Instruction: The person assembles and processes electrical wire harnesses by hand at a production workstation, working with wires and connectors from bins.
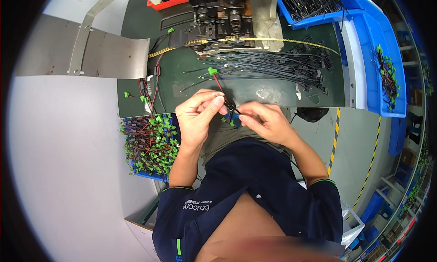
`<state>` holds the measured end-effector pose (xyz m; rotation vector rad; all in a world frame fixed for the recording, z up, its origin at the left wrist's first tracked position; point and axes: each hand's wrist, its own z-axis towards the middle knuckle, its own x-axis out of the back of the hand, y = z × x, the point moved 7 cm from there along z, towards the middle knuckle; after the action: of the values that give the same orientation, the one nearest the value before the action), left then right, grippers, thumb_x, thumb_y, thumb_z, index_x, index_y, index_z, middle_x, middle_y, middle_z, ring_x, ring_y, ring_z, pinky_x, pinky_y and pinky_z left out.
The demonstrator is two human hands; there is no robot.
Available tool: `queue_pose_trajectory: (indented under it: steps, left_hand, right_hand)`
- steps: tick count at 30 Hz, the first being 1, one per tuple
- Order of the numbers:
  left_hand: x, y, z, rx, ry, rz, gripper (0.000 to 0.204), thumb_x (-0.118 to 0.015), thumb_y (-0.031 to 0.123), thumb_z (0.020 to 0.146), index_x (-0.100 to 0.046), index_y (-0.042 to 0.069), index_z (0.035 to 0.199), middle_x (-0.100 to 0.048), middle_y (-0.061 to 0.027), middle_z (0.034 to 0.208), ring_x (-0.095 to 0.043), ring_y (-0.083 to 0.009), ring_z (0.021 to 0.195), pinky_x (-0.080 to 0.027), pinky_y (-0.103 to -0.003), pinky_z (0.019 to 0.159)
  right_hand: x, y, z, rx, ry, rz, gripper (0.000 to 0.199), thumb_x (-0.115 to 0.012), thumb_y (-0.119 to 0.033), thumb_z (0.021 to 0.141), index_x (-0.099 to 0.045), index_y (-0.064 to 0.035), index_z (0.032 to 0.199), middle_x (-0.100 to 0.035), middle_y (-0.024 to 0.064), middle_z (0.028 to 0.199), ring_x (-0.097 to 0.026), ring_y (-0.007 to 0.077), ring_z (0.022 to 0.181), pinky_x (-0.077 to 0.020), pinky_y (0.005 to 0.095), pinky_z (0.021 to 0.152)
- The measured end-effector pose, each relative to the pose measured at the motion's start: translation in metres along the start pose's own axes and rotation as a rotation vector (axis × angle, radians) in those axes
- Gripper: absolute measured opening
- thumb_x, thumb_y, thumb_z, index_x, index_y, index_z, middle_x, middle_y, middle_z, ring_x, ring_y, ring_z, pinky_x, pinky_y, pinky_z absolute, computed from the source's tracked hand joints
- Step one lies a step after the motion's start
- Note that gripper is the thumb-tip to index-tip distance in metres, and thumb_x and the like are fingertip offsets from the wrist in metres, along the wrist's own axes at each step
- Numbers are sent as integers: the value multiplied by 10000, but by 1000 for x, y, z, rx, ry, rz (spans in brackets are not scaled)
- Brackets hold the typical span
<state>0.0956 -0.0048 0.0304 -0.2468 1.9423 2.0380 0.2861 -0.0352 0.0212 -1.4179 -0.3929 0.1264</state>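
Note:
Just in front of the bench edge, my left hand (198, 114) pinches a short red wire (218, 82) between thumb and fingertips. A green connector (212, 71) sits on the wire's far end. Below it, a small dark looped piece (231, 106) shows between my hands; its exact kind is too small to make out. My right hand (268, 122) closes thumb and fingers on a thin black cable (237, 111) by that piece. Beneath my hands, another green connector (232, 123) is partly visible near my lap.
Black cables (277, 66) lie spread across the dark green bench (259, 98), before a metal machine (223, 25) fed by a yellow strip (300, 42). A blue bin (152, 174) of green-tipped wires stands left. Blue trays (396, 75) stand right, a curved metal sheet (114, 57) far left.

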Motion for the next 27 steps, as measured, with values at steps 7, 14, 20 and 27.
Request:
queue_pose_trajectory:
  steps: [7, 14, 20, 27]
  left_hand:
    - [-9, 6, -5, -146, 35, 244, 138, -740, -93, 942, -751, -91, 1079, -715, -152, 1043, -749, -191, 836, -614, -267, 722]
    - [-9, 3, -8, -105, -4, 214, 147, -768, -73, 925, -771, -81, 1072, -703, -128, 1054, -709, -164, 859, -581, -245, 733]
    - [-13, 1, -5, -168, -72, 153, 174, -791, -66, 893, -797, -54, 1066, -636, -115, 1217, -664, -191, 1036, -565, -275, 819]
    - [-16, -10, -6, -18, -99, -48, 160, -768, -51, 922, -798, -55, 1078, -619, -136, 1229, -657, -217, 1013, -557, -327, 873]
  right_hand:
    - [-4, -2, 24, 71, 117, 120, 104, -694, -84, 1032, -679, -1, 1092, -741, 63, 848, -673, 102, 675, -528, 265, 606]
    - [-11, 6, 22, -64, 123, 480, 99, -677, -86, 1050, -670, 9, 1077, -721, 44, 864, -654, 89, 661, -519, 262, 592]
    - [1, -16, 26, 189, 141, 164, 135, -682, -83, 1036, -730, 42, 1018, -723, 55, 864, -662, 132, 744, -517, 294, 655]
    - [-5, -13, 22, 95, 13, 176, 144, -675, -76, 1029, -745, 31, 962, -749, 94, 852, -694, 180, 749, -526, 318, 681]
